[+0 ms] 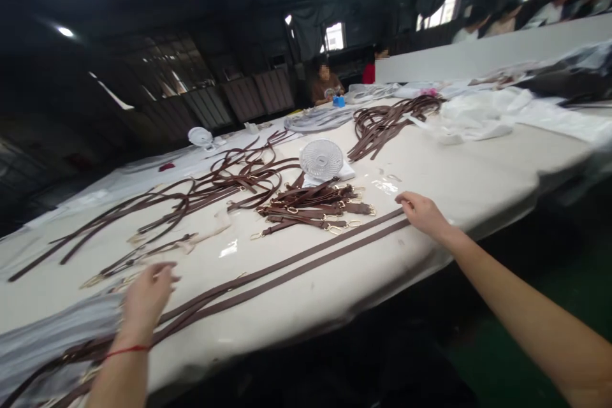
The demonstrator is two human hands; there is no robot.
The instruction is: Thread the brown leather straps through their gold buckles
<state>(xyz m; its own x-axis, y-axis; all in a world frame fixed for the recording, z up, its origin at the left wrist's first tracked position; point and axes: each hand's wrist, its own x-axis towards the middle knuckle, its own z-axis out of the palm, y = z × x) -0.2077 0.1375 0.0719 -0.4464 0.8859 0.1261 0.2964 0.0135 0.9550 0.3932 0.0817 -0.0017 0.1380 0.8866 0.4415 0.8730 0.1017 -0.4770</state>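
Two long brown straps (306, 261) run side by side along the front of the table. At their right ends my right hand (423, 213) is closed, pinching the tip of the farther strap. The nearer strap's end lies just below that hand. My left hand (150, 293), with a red string on the wrist, is over the left part of the straps. Its fingers are bent and blurred, and I cannot tell whether they hold anything. Beyond the straps lies a pile of short brown straps with gold-coloured clasps (310, 207).
A small white fan (321, 159) stands behind the clasp pile. Loose long straps (229, 172) spread to the left, and a strap bundle (382, 121) lies farther back. White plastic sheeting (478, 115) is at right. A person (326, 86) sits at the far end.
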